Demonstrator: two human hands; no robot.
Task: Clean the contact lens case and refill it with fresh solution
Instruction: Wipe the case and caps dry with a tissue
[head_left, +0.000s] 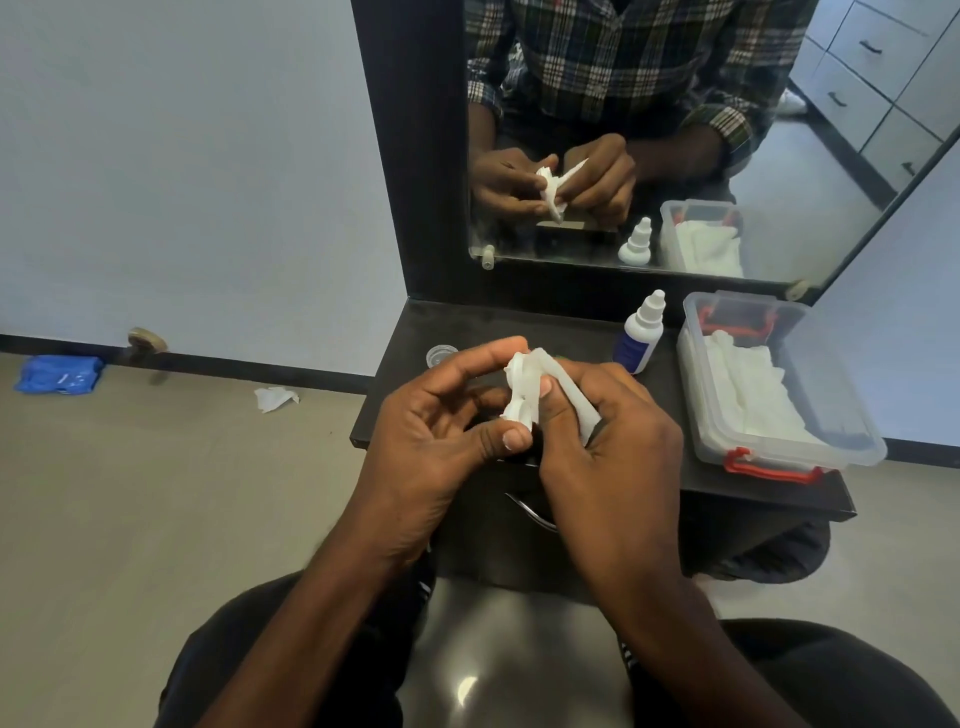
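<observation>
Lens case (574, 402) and tissue (519, 387) gripped by both hands over black shelf (675, 467) (mirror (675, 156) behind).

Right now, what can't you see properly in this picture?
- Head view: whatever the white tissue wraps; the left hand and right hand cover it.
- Print on the small white dropper bottle with the blue label: too small to read.
- Bottom of the clear plastic box with red clips: hidden under white cloths.
- Small clear round cap: partly behind the left hand's fingers.
</observation>
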